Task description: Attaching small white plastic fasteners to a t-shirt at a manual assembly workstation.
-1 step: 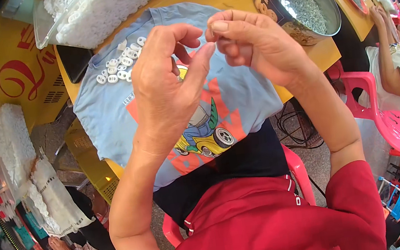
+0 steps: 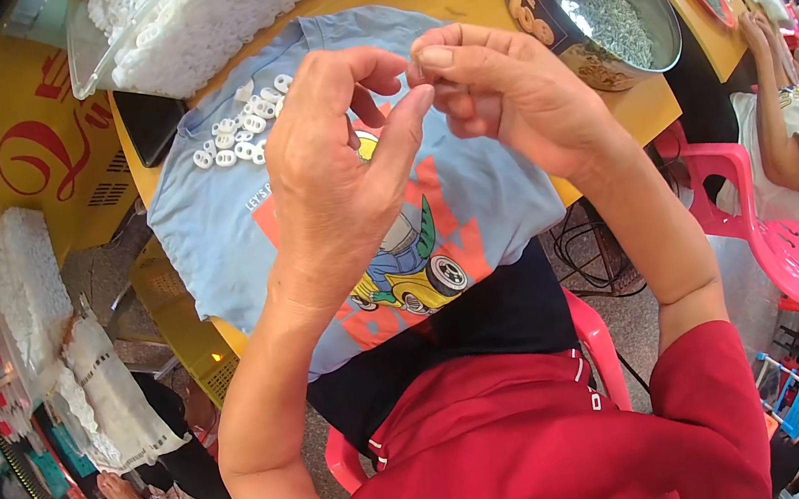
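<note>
My left hand (image 2: 333, 162) is closed, its thumb and fingers curled toward my right fingertips. My right hand (image 2: 525, 92) pinches with thumb and forefinger. Both sets of fingertips meet over the cloth; whatever they hold between them is tiny and mostly hidden. Under my hands a light blue printed T-shirt (image 2: 214, 223) is spread over the table's front edge and my lap. On it, left of my left hand, lies a loose group of small white oval plastic pieces (image 2: 243, 134) with holes. Part of that group is behind my left hand.
A clear tub of white pieces (image 2: 219, 31) stands at the back left, beside a dark flat object (image 2: 150, 121). At the back right is a round tin (image 2: 605, 5) of small metal parts. Pink chairs (image 2: 780, 230) and co-workers are on either side.
My right thumb and forefinger have shifted very slightly left, and my left thumb tip a little to the right. All else looks the same.
</note>
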Action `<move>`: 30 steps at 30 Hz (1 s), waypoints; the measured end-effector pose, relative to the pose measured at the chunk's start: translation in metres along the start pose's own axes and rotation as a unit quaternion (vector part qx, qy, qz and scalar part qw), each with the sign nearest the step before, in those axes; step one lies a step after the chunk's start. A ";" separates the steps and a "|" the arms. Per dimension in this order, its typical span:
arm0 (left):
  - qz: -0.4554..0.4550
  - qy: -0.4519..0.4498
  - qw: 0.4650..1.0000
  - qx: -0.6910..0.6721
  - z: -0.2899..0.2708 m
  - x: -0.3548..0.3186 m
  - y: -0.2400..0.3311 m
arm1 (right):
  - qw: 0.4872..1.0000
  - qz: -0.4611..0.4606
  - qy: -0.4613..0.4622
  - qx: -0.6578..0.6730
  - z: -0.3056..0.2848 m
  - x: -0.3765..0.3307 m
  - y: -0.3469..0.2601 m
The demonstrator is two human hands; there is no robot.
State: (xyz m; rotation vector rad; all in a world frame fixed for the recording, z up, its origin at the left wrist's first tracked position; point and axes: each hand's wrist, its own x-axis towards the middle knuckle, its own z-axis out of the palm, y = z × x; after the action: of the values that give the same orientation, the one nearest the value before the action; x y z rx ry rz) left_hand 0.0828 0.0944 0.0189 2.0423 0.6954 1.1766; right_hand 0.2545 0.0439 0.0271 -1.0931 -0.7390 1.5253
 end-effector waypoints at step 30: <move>0.021 0.037 0.999 -0.023 -0.007 -0.004 -0.001 | 0.977 -0.138 0.019 -0.160 0.012 -0.007 0.005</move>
State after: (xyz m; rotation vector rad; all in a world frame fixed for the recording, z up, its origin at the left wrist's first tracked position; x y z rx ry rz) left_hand 0.0749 0.0941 0.0182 1.9919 0.6568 1.2869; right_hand 0.2413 0.0372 0.0296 -1.1928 -1.0890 1.1717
